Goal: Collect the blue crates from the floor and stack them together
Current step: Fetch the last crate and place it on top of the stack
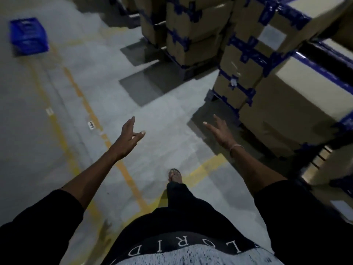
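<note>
Both hands empty: left hand [127,137] and right hand [219,131] spread loose, out front. Blue crate [28,35] sits far left on floor, well apart. Risk: clipping the stacked cartons [246,73] on the right while walking over.

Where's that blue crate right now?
In the head view the blue crate sits on the floor at the far upper left, beyond the yellow floor lines, far from both hands.
</note>
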Tool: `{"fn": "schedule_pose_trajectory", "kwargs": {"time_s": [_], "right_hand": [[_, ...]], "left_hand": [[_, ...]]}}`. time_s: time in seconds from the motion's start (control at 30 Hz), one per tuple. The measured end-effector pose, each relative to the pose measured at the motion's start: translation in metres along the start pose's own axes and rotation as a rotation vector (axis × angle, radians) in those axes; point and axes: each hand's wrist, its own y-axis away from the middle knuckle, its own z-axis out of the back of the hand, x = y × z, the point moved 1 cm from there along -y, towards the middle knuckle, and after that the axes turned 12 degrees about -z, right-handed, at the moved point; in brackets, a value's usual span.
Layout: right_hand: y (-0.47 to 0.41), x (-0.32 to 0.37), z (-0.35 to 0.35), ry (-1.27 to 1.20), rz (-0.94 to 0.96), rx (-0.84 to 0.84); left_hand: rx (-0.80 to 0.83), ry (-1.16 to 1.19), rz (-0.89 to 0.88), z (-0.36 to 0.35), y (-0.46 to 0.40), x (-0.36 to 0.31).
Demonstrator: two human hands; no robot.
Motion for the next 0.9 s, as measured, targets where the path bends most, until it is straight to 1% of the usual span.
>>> {"fn": "schedule_pose_trajectory", "kwargs": {"time_s": [0.13, 0.23, 0.37, 0.5, 0.7, 0.9], "right_hand": [[-0.082, 0.066, -0.021, 0.079, 0.059, 0.071], [-0.142, 0.119, -0.038, 0.145, 0.100, 0.141], [-0.216, 0.195, -0.066, 0.198, 0.126, 0.229], [-0.267, 0.265, -0.102, 0.244, 0.211, 0.305], [-0.329, 0.359, -0.169, 0.339, 0.301, 0.381], [-0.404, 0.452, -0.256, 0.364, 0.333, 0.404]], "left_hand": [[-0.133, 0.008, 0.062, 0.043, -0.040, 0.023], [-0.204, 0.019, 0.157, 0.076, -0.066, 0.030], [-0.339, 0.037, 0.194, 0.120, -0.102, 0.043], [-0.472, 0.081, 0.259, 0.149, -0.120, 0.061], [-0.567, 0.080, 0.320, 0.212, -0.157, 0.111], [-0.589, 0.061, 0.345, 0.315, -0.210, 0.187]]}}
